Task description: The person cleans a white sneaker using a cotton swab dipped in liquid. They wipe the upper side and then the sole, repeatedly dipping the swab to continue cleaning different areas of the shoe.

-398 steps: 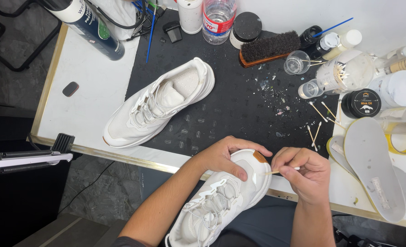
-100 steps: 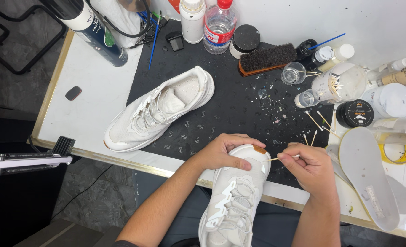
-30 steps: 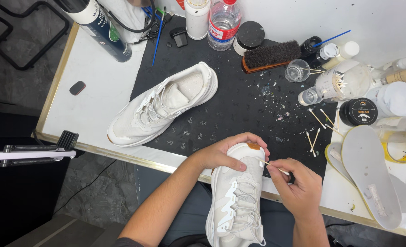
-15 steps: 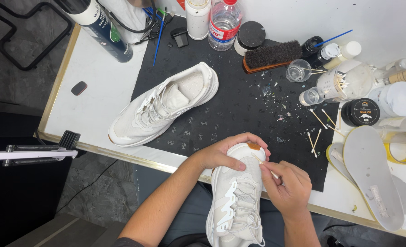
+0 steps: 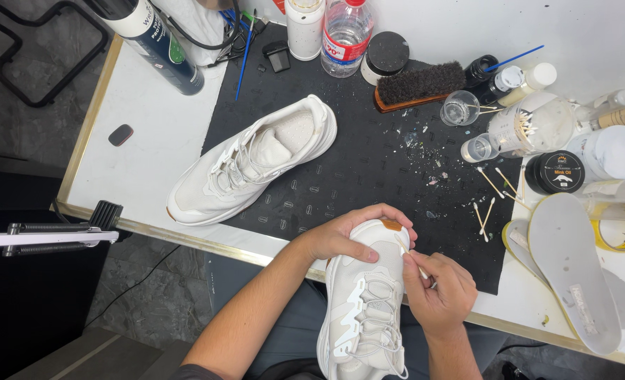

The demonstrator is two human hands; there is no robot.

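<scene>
left hand [image 5: 341, 238] grip clasps white sneaker [image 5: 363, 302] heel; right hand [image 5: 439, 288] grip pinches cotton swab [image 5: 409, 257] against it.

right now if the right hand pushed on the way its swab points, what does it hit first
The right hand aims its cotton swab up-left at the held white sneaker, so it would meet the heel side first; contact looks already made.

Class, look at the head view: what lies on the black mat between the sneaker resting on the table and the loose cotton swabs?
Only small pale specks on the black mat, between the sneaker and the cotton swabs; head view.
</scene>
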